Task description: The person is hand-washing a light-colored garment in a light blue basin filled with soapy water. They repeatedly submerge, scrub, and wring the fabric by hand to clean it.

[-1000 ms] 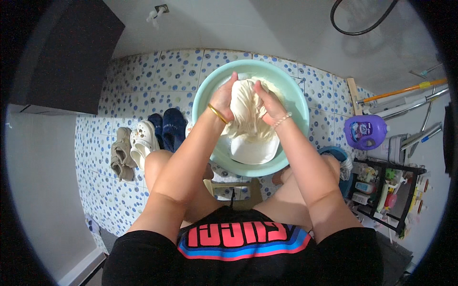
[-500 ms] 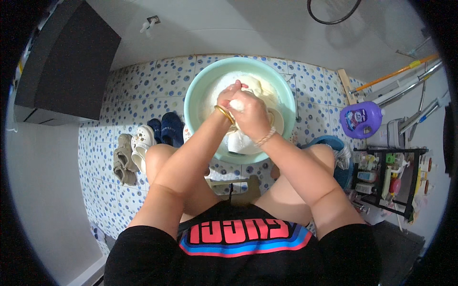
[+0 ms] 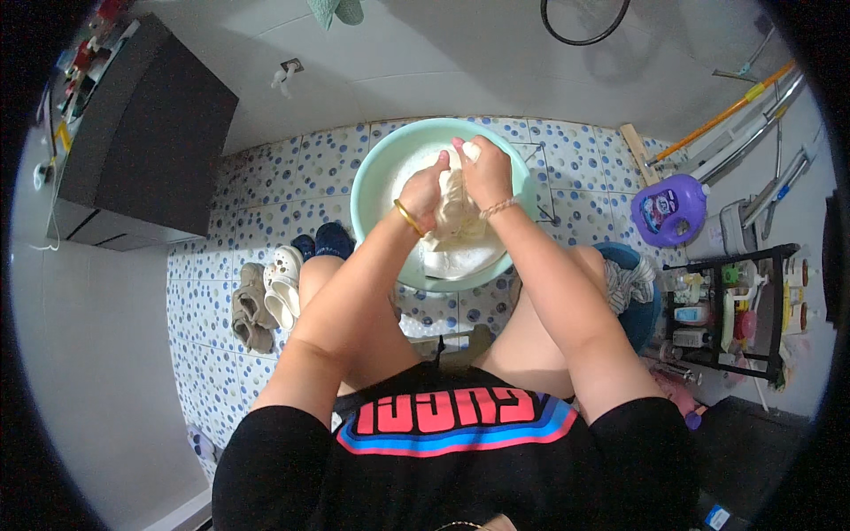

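Observation:
A round mint-green basin (image 3: 361, 199) stands on the floor between my knees, with white suds (image 3: 409, 165) inside. Wet cream-coloured cloth (image 3: 453, 211) is bunched up within it; what sort of item it is does not show. My left hand (image 3: 423, 192), with a gold bangle at the wrist, is closed on the left side of the cloth. Gripping its upper right part is my right hand (image 3: 488, 175), which has a braided band at the wrist. At the basin's near side lies a white flat-looking thing (image 3: 465, 260), partly covered by the cloth.
Left of the basin are navy slippers (image 3: 334, 240), white clogs (image 3: 283, 281) and grey-brown shoes (image 3: 253, 310). To the right stand a purple jug (image 3: 670, 211), a blue tub (image 3: 639, 329) with striped cloth, and a black rack (image 3: 772, 310) of bottles. A dark cabinet (image 3: 159, 124) hangs at upper left.
My hands were pressed together, overlapping around the cloth; now they are apart, side by side, with the bunched cloth showing between them. The whole view has shifted slightly.

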### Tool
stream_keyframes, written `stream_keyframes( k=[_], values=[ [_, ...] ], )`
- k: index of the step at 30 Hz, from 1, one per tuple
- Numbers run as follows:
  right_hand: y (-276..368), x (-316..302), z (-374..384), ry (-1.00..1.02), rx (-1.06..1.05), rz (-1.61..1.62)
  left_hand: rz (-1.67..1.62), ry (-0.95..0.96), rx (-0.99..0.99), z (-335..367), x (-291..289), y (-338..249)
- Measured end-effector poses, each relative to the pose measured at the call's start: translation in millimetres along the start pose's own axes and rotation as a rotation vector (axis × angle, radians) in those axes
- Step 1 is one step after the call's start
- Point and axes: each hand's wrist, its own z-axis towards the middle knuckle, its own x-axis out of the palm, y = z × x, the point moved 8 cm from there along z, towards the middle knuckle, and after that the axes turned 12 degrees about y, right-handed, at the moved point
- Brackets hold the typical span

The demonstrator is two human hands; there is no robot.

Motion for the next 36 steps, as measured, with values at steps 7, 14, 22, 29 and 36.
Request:
stream_keyframes(
  k=[7, 14, 22, 29, 36],
  values=[
    [22, 16, -49, 0.741, -0.117, 0.345, 0.103, -0.047, 0.082, -40, 6, -49],
    [-57, 4, -15, 0.376, 0.161, 1.265, 0.133, 0.044, 0.114, 7, -38, -34],
    [45, 20, -31, -0.016, -0.292, 0.046, 0.21, -0.25, 0.245, 23, -50, -26],
    [29, 24, -9, -0.086, -0.168, 0.062, 0.197, -0.382, 0.196, 37, -74, -25],
    [-33, 25, 23, -0.043, 0.259, -0.01, 0.387, -0.391, 0.242, 22, -34, -22]
  ],
)
